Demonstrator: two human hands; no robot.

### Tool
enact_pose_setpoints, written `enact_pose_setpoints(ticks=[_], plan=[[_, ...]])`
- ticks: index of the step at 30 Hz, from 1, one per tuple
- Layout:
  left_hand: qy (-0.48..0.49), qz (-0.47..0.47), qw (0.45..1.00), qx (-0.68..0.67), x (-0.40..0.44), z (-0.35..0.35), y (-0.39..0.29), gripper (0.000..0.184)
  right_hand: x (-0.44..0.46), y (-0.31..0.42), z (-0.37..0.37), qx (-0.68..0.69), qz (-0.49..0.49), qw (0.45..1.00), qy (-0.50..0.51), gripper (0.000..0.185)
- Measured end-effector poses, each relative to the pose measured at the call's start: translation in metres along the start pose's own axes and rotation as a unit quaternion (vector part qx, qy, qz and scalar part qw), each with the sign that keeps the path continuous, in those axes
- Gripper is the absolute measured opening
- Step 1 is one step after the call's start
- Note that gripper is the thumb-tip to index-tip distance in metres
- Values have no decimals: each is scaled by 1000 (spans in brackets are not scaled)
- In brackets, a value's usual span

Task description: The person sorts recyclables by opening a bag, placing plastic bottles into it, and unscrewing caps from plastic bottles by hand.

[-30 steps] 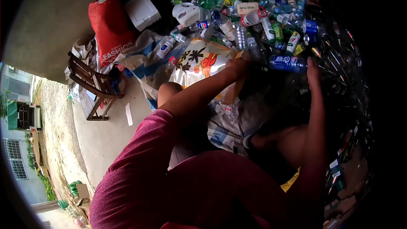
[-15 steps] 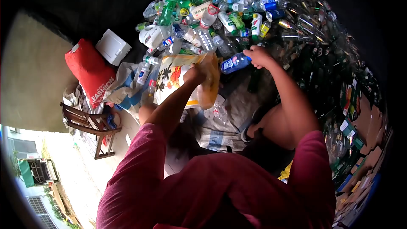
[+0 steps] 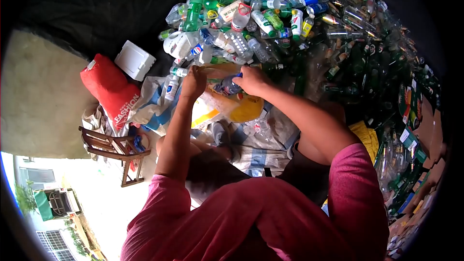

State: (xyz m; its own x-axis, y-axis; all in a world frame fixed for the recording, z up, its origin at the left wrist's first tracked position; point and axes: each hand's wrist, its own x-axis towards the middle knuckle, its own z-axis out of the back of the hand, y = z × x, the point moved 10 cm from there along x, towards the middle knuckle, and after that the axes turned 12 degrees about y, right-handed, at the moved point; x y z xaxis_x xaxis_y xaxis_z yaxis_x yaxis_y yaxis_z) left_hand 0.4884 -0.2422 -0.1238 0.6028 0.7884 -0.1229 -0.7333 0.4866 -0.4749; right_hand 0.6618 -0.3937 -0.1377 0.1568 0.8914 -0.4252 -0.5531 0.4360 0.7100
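Observation:
My left hand [image 3: 194, 83] is closed on the rim of a yellow and white plastic bag [image 3: 249, 109], holding its mouth apart. My right hand [image 3: 253, 80] grips a plastic bottle with a blue label [image 3: 226, 86] by its cap end. The bottle lies tilted at the bag's mouth, its base pointing left and inward. How much else is inside the bag cannot be made out. A clear plastic bottle [image 3: 262, 128] rests on the woven sacking [image 3: 253, 157] below the bag, near my feet.
A heap of plastic bottles [image 3: 237, 43] rises ahead, with many glass bottles [image 3: 357, 63] to the right. On the left are a red bag [image 3: 110, 89], a white foam box [image 3: 135, 61] and a wooden chair [image 3: 113, 147]. Flattened cardboard [image 3: 427, 135] lies far right.
My right hand has brought the blue-labelled bottle left, from beside the bag to its mouth. My left hand has shifted left along the bag, whose mouth is now spread wider.

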Motion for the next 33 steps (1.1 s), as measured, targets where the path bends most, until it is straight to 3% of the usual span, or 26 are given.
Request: enact_pose_setpoints(ticks=[3, 5, 7, 10, 15, 17, 20, 22, 23, 24, 26, 28, 29, 30, 32, 33], plan=[[-36, -178, 983, -18, -23, 20, -43, 26, 22, -5, -30, 18, 27, 998, -52, 37], [-12, -151, 986, -72, -25, 25, -38, 27, 29, -3, -41, 17, 24, 998, -57, 37], [12, -120, 985, -126, -23, 24, -25, 28, 29, 11, -35, -17, 87, 984, -155, 40], [71, -101, 968, -216, -17, 21, -9, 33, 25, 22, -25, 8, 124, 973, -195, 39], [59, -146, 924, -349, -15, 31, -19, 38, 43, 25, -36, 62, 123, 974, -181, 46], [59, -141, 929, -337, -19, 37, -31, 39, 52, 20, -49, 121, 102, 971, -180, 56], [115, -142, 924, -336, -25, 29, -47, 43, 66, 17, -53, 201, 103, 955, -192, 61], [132, -141, 914, -356, -35, 23, -71, 44, 68, 23, -52, 188, 75, 968, -148, 59], [136, -179, 912, -344, -32, 15, -70, 45, 72, 28, -50, 159, 138, 956, -205, 55], [166, -156, 915, -333, -38, 19, -88, 45, 72, 33, -49, 127, 200, 936, -260, 51], [142, -186, 914, -331, -33, 18, -92, 43, 96, 22, -57, 197, 235, 923, -232, 46], [129, -169, 938, -272, -24, 17, -79, 42, 120, 17, -72, 8, 181, 960, -212, 45], [118, -148, 959, -211, -18, 15, -69, 41, 121, 14, -71, 3, 182, 960, -213, 45], [58, -131, 966, -216, -10, 21, -55, 35, 126, 6, -78, 11, 109, 987, -116, 41], [28, -104, 972, -211, 21, 17, -5, 30, 114, 7, -75, 11, 35, 999, -17, 38], [-1, -95, 982, -163, 21, 34, -1, 29, 104, 22, -80, -35, 51, 995, 74, 36]])
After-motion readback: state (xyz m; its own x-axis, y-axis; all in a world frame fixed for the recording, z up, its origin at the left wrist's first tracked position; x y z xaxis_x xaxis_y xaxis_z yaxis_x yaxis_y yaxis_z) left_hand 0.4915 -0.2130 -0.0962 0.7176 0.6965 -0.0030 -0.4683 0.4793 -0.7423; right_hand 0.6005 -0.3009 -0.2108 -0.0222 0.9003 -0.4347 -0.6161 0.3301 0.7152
